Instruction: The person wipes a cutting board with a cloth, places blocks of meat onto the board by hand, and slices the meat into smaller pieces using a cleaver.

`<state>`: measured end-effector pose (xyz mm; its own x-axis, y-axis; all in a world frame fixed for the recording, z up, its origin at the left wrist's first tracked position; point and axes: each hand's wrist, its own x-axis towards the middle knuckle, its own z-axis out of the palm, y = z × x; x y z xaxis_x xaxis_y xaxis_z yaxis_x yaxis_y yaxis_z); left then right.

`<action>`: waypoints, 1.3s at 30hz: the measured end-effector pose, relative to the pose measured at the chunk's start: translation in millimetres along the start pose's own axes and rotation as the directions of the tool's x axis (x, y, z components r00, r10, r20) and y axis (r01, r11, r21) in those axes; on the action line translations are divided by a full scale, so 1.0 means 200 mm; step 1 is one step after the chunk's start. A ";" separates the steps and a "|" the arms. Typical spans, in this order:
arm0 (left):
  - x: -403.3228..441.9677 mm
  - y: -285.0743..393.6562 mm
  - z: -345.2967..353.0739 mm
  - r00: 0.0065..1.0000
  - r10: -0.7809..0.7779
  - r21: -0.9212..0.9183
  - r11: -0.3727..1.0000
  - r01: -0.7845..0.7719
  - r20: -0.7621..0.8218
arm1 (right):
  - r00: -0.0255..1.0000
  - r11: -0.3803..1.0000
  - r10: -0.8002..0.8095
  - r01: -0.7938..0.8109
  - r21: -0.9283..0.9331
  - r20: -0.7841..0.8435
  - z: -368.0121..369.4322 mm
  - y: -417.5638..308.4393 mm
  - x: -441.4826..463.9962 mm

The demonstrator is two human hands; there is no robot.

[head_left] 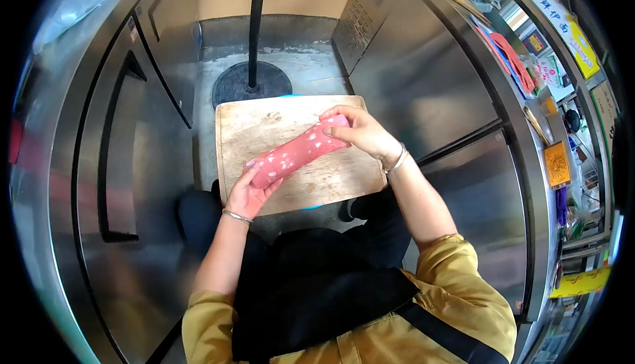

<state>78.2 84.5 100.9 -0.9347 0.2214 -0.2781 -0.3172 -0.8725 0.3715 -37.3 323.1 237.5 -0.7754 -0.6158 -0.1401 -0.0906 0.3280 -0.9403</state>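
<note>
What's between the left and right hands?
A long pink item with white spots, its ends held by the left hand and right hand. The wooden board shows behind it in the head view.

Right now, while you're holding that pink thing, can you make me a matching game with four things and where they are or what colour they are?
1. Pink spotted thing
2. Wooden board
3. Round base
4. Sleeves

A. Mustard yellow
B. Held between the left hand and the right hand
C. Black, at the bottom of the pole
D. Pale brown, below the hands

Right pairs: 1-B, 2-D, 3-C, 4-A
</note>
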 end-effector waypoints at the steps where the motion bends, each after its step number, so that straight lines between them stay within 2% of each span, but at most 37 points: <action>1: 0.05 0.01 -0.03 0.998 -0.026 0.153 0.988 0.035 -0.064 | 0.995 0.996 0.068 -0.064 0.055 -0.075 -0.01 0.08 0.00; 2: 0.07 0.05 0.01 0.998 -0.026 0.220 0.975 0.039 -0.062 | 0.979 0.986 0.141 -0.125 0.115 -0.148 -0.01 0.16 0.00; 3: 0.12 0.04 0.01 0.997 -0.035 0.218 0.975 0.050 -0.072 | 0.978 0.983 0.152 -0.135 0.124 -0.146 -0.02 0.26 0.01; 5: 0.22 0.02 -0.02 0.976 -0.009 0.457 0.882 0.111 -0.219 | 0.954 0.951 0.243 -0.198 0.239 -0.177 -0.03 0.44 0.01; 6: 0.30 -0.03 -0.12 0.974 -0.020 0.459 0.880 0.124 -0.226 | 0.937 0.931 0.302 -0.250 0.268 -0.176 -0.03 0.54 0.02; 7: 0.41 -0.09 -0.27 0.968 0.144 0.706 0.707 0.046 -0.207 | 0.934 0.927 0.309 -0.254 0.276 -0.178 -0.04 0.64 0.02; 8: 0.47 -0.12 -0.35 0.947 0.290 0.888 0.460 -0.012 -0.137 | 0.931 0.952 0.291 -0.261 0.157 -0.218 -0.03 0.75 0.02; 9: 0.47 -0.12 -0.31 0.949 0.280 0.890 0.455 -0.001 -0.142 | 0.929 0.962 0.269 -0.269 0.038 -0.255 -0.03 0.86 0.02; 10: 0.46 -0.10 -0.28 0.936 0.316 0.961 0.267 0.068 -0.154 | 0.944 0.966 0.223 -0.247 -0.073 -0.243 -0.04 0.96 0.02; 11: 0.44 -0.09 -0.23 0.923 0.351 0.988 0.069 0.141 -0.156 | 0.942 0.966 0.233 -0.254 -0.057 -0.243 -0.05 1.00 0.01; 12: 0.40 -0.08 -0.19 0.925 0.342 0.986 0.059 0.156 -0.167 | 0.938 0.937 0.126 -0.220 -0.271 -0.324 -0.05 1.00 0.00; 13: 0.37 -0.07 -0.15 0.894 0.447 0.975 -0.187 0.120 -0.024 | 0.925 0.859 0.002 -0.196 -0.473 -0.379 -0.04 1.01 -0.02; 14: 0.34 -0.06 -0.10 0.851 0.504 0.898 -0.429 0.101 0.145 | 0.928 0.858 0.030 -0.214 -0.467 -0.371 -0.04 0.88 -0.05; 15: 0.31 -0.04 -0.05 0.856 0.496 0.890 -0.443 0.106 0.145 | 0.926 0.867 0.034 -0.214 -0.450 -0.376 -0.04 0.82 -0.06; 17: 0.28 -0.03 0.03 0.832 0.275 0.686 -0.709 -0.163 0.481 | 0.935 0.662 -0.311 0.083 -0.745 -0.173 -0.04 0.77 -0.07; 18: 0.29 -0.05 0.05 0.838 0.262 0.676 -0.719 -0.161 0.479 | 0.939 0.630 -0.321 0.116 -0.768 -0.122 -0.02 0.77 -0.07; 20: 0.33 -0.06 0.07 0.865 0.071 0.565 -0.783 -0.260 0.496 | 0.953 0.628 -0.291 0.122 -0.768 -0.086 0.01 0.81 -0.06; 21: 0.35 -0.06 0.07 0.870 0.051 0.550 -0.793 -0.264 0.490 | 0.965 0.613 -0.259 0.133 -0.779 -0.039 0.02 0.82 -0.05; 23: 0.40 -0.07 0.06 0.931 0.009 0.645 -0.723 -0.246 0.365 | 0.967 0.633 -0.250 0.121 -0.765 -0.053 0.03 0.86 -0.02; 24: 0.42 -0.06 0.04 0.935 -0.023 0.627 -0.736 -0.255 0.354 | 0.970 0.636 -0.237 0.116 -0.763 -0.050 0.02 0.88 -0.01; 30: 0.46 -0.05 0.03 0.936 -0.035 0.615 -0.745 -0.258 0.350 | 0.970 0.648 -0.221 0.070 -0.759 -0.099 0.01 0.92 0.01; 32: 0.47 -0.05 0.03 0.956 0.023 0.733 -0.648 -0.209 0.293 | 0.969 0.676 -0.216 0.057 -0.735 -0.123 0.01 0.92 0.01; 34: 0.48 -0.04 0.03 0.955 -0.018 0.709 -0.666 -0.232 0.296 | 0.968 0.695 -0.211 0.051 -0.718 -0.135 0.01 0.92 0.00; 36: 0.48 -0.05 0.06 0.953 -0.041 0.689 -0.681 -0.247 0.302 | 0.959 0.635 -0.254 0.068 -0.769 -0.126 0.01 0.91 0.01; 39: 0.45 -0.09 0.09 0.952 -0.017 0.651 -0.726 -0.223 0.307 | 0.963 0.645 -0.245 0.077 -0.760 -0.111 0.00 0.88 0.00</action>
<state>-3.3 127.4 85.7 -0.9333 0.3592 0.0011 0.3342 0.8672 0.3691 -52.5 380.9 72.6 -0.7937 -0.5943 0.1299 -0.5932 0.7088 -0.3818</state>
